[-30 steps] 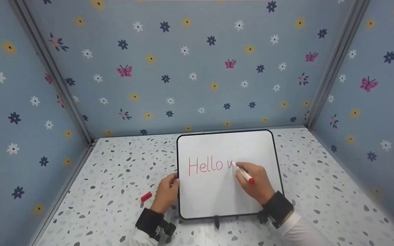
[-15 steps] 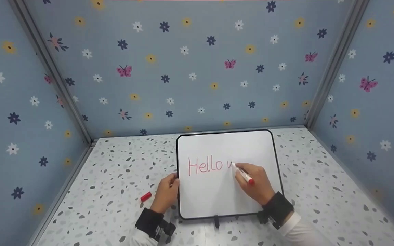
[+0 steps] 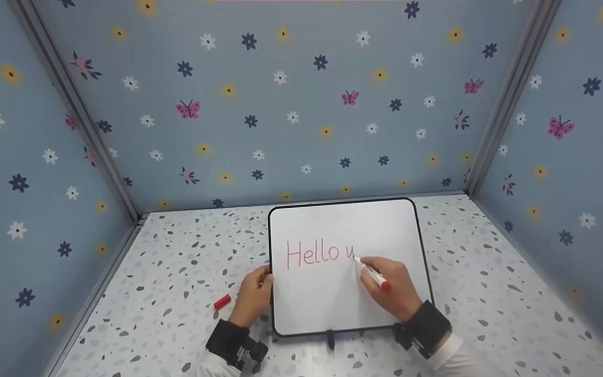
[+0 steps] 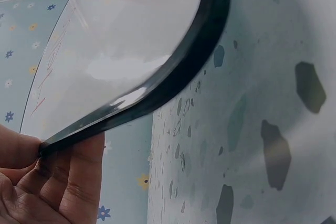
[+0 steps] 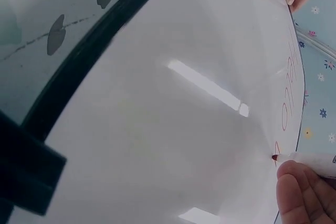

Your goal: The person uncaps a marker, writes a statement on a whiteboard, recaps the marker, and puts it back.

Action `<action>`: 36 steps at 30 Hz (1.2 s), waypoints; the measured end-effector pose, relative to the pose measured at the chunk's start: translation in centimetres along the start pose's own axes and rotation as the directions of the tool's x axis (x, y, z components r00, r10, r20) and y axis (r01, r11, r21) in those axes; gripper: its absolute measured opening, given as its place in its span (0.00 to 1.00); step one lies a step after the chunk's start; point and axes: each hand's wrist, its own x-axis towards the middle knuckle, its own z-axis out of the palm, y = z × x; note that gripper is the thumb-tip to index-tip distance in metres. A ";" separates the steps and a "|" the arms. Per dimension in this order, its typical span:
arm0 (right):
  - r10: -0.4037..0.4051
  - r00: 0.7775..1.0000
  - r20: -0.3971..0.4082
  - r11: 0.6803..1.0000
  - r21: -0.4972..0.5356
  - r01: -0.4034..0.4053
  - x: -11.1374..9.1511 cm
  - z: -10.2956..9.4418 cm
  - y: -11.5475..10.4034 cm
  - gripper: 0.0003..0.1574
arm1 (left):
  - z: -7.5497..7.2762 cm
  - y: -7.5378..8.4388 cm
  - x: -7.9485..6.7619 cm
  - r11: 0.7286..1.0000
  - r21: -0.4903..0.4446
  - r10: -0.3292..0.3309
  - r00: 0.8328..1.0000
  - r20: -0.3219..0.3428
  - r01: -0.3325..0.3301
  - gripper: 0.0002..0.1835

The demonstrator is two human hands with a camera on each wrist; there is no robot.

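A whiteboard (image 3: 322, 303) with a black rim leans tilted on the table, bearing red handwriting (image 3: 312, 253) that reads "Hello" and the start of another letter. My right hand (image 3: 391, 287) pinches a white marker (image 3: 373, 273) with a red end, its tip on the board at that last letter. In the right wrist view the red nib of the marker (image 5: 310, 162) meets the surface. My left hand (image 3: 252, 296) grips the board's left edge, thumb in front and fingers behind, as the left wrist view shows of the hand (image 4: 52, 182).
A red marker cap (image 3: 222, 302) lies on the speckled table (image 3: 176, 272), left of my left hand. A black clip-like piece (image 3: 331, 339) sticks out at the board's lower edge. Flower-patterned panels (image 3: 301, 104) enclose the table at the back and both sides.
The marker tip and my right hand have moved slightly down, lengthening a red stroke of the letter after "Hello". My left hand keeps its grip on the board's edge.
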 end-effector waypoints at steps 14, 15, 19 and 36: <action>0.000 1.000 -0.027 1.000 -0.008 0.000 0.3 -0.3 0.3 0.12 | 0.0 -0.1 -0.1 1.000 -0.003 0.014 1.000 -0.003 -0.014 0.21; -0.002 1.000 -0.030 1.000 -0.009 0.001 0.4 -0.3 0.4 0.12 | 0.0 -0.1 -0.1 1.000 -0.002 0.020 1.000 -0.003 -0.020 0.21; -0.016 0.999 -0.041 1.000 -0.024 0.015 0.8 -0.3 0.5 0.12 | 0.0 -0.1 -0.1 1.000 0.004 0.019 1.000 -0.001 -0.019 0.20; -0.008 0.999 -0.042 1.000 -0.011 0.008 1.8 -0.4 0.8 0.12 | -0.1 -0.1 -0.1 1.000 -0.005 0.018 1.000 0.012 -0.017 0.21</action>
